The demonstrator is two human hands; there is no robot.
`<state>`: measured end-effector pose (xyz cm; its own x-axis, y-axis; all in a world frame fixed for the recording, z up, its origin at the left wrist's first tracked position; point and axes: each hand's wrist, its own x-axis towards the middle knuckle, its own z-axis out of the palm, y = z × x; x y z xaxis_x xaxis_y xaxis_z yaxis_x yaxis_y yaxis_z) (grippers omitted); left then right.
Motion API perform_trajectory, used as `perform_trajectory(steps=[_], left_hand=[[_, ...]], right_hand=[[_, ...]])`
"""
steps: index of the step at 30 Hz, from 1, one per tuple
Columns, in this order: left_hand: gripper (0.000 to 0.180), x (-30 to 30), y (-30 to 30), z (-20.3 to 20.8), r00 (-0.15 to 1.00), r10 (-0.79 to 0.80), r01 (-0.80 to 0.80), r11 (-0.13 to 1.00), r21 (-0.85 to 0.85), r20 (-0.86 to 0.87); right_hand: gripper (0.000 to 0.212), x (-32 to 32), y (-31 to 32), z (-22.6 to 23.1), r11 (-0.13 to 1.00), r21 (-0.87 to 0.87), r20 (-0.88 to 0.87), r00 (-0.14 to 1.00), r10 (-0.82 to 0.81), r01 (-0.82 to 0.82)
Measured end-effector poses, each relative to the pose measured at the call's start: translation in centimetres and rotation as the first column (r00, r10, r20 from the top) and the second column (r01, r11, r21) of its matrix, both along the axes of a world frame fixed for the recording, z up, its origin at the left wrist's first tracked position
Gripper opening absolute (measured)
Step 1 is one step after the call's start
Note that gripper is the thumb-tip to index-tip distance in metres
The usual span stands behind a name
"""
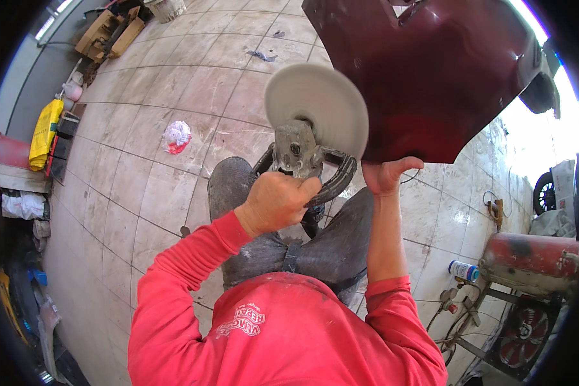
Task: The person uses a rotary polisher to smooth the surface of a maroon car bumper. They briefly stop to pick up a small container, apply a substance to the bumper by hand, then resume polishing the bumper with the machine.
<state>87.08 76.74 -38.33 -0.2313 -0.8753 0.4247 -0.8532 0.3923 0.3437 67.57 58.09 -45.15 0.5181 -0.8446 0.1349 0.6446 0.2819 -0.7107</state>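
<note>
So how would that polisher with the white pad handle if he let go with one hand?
The polisher looks nose-heavy: its wide pad sits beyond the left hand, so it would probably tip forward. The metal body suggests real weight. The right hand grips the dark red panel, not the tool.

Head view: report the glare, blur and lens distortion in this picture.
Head view: daylight blows out the upper right edge behind the dark red car panel, whose gloss shows soft reflections; the polisher's pad looks smooth and slightly blurred; the left hand and right hand are sharp; floor tile lines bend toward the rim, and the corners are black.
</note>
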Motion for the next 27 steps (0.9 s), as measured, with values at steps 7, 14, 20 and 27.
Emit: perform_trajectory(steps=[7, 14, 20, 27], left_hand=[[0.03, -2.1, 1.1, -0.4, 0.998, 0.069, -0.069, 0.997, 0.014, -0.003], [0.034, -3.0, 1.4, -0.2, 0.997, 0.074, -0.074, 0.997, -0.001, -0.028], [0.034, -2.3, 0.5, -0.7, 0.987, 0.146, -0.148, 0.989, -0.028, -0.063], [0.032, -1.2, 0.5, -1.6, 0.997, 0.062, -0.063, 0.997, -0.036, -0.039]], right_hand=[[0.154, 0.0, -0.1, 0.2, 1.0, -0.024, -0.051, 0.999, 0.013, -0.014], [0.155, 0.0, -0.1, -0.2, 0.996, 0.043, -0.007, 0.996, 0.084, -0.084], [0.159, 0.0, 0.2, 0.5, 0.999, 0.032, 0.004, 0.999, 0.044, -0.044], [0.154, 0.3, -0.1, 0.9, 0.997, 0.031, 0.036, 0.997, 0.073, -0.074]])
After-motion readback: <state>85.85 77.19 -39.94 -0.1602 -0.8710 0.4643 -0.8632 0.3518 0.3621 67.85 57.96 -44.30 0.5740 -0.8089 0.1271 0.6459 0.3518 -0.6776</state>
